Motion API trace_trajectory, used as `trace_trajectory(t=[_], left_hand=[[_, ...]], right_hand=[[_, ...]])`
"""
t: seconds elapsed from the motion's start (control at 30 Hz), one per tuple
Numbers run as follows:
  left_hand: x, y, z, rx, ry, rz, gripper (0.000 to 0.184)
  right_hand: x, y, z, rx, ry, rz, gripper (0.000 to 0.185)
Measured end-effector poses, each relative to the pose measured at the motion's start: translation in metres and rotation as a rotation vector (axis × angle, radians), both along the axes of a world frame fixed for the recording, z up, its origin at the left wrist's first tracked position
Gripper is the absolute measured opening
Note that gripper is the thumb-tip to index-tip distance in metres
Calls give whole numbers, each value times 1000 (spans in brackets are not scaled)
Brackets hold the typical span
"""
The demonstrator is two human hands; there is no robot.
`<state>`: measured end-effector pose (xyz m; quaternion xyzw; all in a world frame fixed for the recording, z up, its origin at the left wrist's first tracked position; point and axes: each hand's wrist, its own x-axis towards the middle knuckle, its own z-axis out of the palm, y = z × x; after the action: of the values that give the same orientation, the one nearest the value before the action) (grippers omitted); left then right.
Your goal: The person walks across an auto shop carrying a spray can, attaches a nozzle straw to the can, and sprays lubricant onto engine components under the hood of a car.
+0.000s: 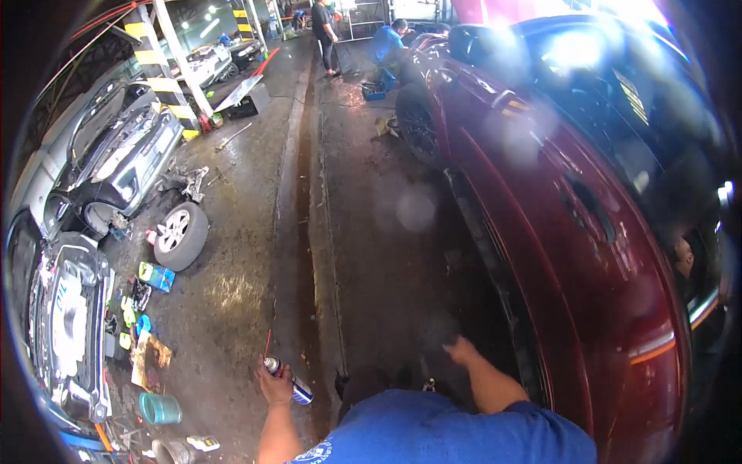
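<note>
Holds a blue and white metal spray can [301, 392] in the left hand [275, 384], with the fingers wrapped around its upper part. Has the can tilted above the dark, stained concrete floor [232, 309], with its thin red straw [269, 341] pointing away from the body. Reaches out with the right hand [463, 351], well apart from the can and near the lower side of a shiny dark red car [533, 209]. Cannot tell about the fingers of this hand, if released, clenched or grasping some small thing. Wears a blue shirt [440, 429]. Shows on the left side of the floor a silver wheel with black tyre [182, 236], then a blue and green box [158, 276], a stained brown cardboard piece [151, 361] and a round teal bucket [160, 408]. Shows further away a standing person in dark clothes [322, 35], and a crouching person in blue [386, 42] close to the red car
</note>
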<state>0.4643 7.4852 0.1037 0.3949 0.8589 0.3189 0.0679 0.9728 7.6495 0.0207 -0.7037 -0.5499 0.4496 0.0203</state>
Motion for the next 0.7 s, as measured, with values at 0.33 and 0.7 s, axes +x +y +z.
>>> trace_trajectory(t=[0.33,0.7], left_hand=[[-103,333,-57,121,54,-90,83],[-200,811,23,289,38,-372,83]], right_hand=[[-200,475,106,218,143,143,66],[-16,483,-124,-354,13,-95,48]])
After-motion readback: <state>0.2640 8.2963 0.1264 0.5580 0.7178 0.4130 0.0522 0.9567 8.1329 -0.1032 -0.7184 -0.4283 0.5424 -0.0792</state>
